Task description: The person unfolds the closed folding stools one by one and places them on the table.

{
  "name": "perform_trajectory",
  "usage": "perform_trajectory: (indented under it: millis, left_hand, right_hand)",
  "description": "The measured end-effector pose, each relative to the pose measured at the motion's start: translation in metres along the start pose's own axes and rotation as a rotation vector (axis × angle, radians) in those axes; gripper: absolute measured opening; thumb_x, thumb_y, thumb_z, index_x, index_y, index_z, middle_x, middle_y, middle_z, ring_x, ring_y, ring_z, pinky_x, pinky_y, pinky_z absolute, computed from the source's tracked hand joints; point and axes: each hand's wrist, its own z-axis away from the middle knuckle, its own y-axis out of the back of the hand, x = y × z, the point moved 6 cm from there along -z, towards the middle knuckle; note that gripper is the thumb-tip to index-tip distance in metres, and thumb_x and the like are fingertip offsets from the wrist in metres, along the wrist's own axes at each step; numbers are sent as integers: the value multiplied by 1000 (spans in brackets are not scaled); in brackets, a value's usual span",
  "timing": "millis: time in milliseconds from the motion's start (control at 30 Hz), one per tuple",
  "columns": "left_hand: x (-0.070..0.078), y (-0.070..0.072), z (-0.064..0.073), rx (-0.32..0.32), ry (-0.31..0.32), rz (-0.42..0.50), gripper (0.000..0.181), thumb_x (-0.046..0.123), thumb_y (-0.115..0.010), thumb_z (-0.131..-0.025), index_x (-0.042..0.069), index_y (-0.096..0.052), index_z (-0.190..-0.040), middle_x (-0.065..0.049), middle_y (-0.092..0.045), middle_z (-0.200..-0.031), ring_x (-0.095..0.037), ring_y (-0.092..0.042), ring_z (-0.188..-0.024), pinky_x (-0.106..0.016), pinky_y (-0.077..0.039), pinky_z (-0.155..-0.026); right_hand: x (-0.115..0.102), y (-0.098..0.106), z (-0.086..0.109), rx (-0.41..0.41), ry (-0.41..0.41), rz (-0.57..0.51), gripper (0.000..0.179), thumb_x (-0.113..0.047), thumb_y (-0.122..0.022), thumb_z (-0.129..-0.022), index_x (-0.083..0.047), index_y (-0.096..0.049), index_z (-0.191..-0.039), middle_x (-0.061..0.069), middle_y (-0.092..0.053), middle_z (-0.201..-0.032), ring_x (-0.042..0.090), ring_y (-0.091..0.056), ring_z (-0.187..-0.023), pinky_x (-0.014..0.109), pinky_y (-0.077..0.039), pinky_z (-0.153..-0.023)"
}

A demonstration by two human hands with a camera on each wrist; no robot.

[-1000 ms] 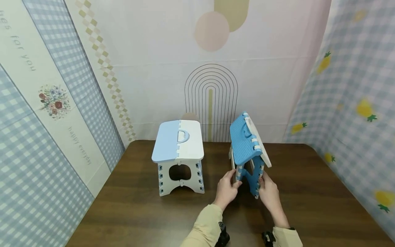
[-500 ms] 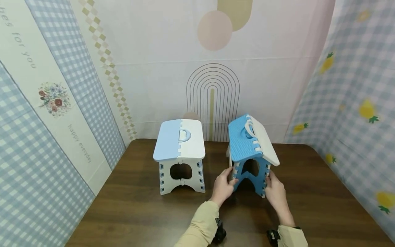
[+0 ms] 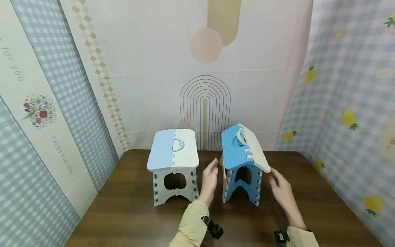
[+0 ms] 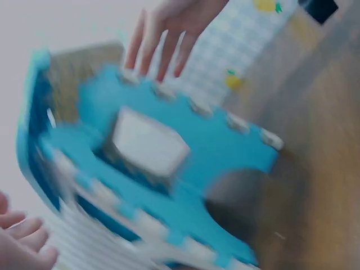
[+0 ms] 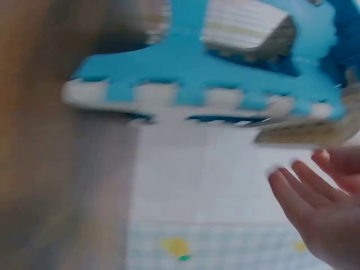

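Note:
A folding step stool in bright blue and white stands on its spread legs, its two seat halves sloping down from a raised middle hinge like a roof. My left hand is at its left side with straight fingers, apart from the legs. On the other side my right hand has its fingertips right at the lower edge of the white seat half. In the right wrist view the fingers of that hand lie loosely extended below the seat edge. Both wrist views show the stool's blue leg panel, blurred.
A second folding stool, pale blue and white with a flat seat, stands to the left on the brown wooden table. Behind the table hangs a patterned cloth; checked cloths hang at the sides.
The bright blue stool's legs have spread wider and its seat halves have flattened somewhat. Both hands have let go of its legs and moved outward and up; the head view has shifted.

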Motion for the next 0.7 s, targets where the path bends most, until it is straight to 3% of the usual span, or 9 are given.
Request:
perform_trajectory:
  millis: [67,133,200,300,367,467,700]
  left_hand:
    - [26,-1,-1,80,-84,33,43,9,-39,-102,5,-45,-144,-14,-44,-150,-32,-38,-142,-49,-32,-116]
    - [51,-9,-4,71,-181,-47,43,18,-39,-104,10,-43,-146,-7,-40,-154,-26,-34,-145,-46,-30,-118]
    - [73,-22,-10,10,-285,-199,46,23,-38,-105,13,-37,-150,-3,-31,-159,-22,-26,-149,-45,-26,-120]
    - [90,-43,-20,-90,-400,-461,52,33,-31,-106,13,-27,-154,0,-18,-163,-19,-14,-152,-47,-18,-123]
    - [91,-54,-25,-122,-428,-602,54,37,-26,-107,12,-24,-154,-2,-15,-164,-21,-11,-153,-51,-16,-122]
    - [80,-63,-26,-148,-399,-733,54,39,-20,-107,13,-22,-155,-2,-16,-163,-23,-15,-152,-53,-18,-121]
    - [68,-68,-22,-118,-405,-797,52,34,-22,-107,15,-20,-156,1,-17,-163,-24,-23,-150,-52,-23,-120]
  right_hand:
    - [-17,13,-3,146,50,-45,42,-18,-41,-104,-5,-45,-144,22,-46,-146,41,-43,-133,57,-40,-102]
    - [-40,20,-9,232,118,-71,40,-18,-44,-104,-7,-50,-141,17,-48,-147,37,-44,-135,54,-40,-104]
    - [-63,21,-18,234,189,-46,42,-23,-44,-104,-8,-48,-143,15,-44,-150,36,-40,-138,55,-36,-108]
    - [-91,12,-33,133,265,23,51,-34,-38,-105,-10,-36,-150,17,-33,-156,40,-30,-143,60,-27,-113]
    - [-100,4,-40,48,273,60,57,-40,-32,-106,-11,-27,-154,19,-26,-159,43,-25,-145,63,-24,-114]
    - [-99,-6,-42,-5,246,104,58,-41,-28,-106,-10,-23,-155,19,-24,-160,42,-25,-146,62,-24,-115]
    - [-93,-13,-35,29,263,226,58,-42,-27,-106,-6,-33,-151,15,-33,-157,36,-33,-144,57,-30,-114]
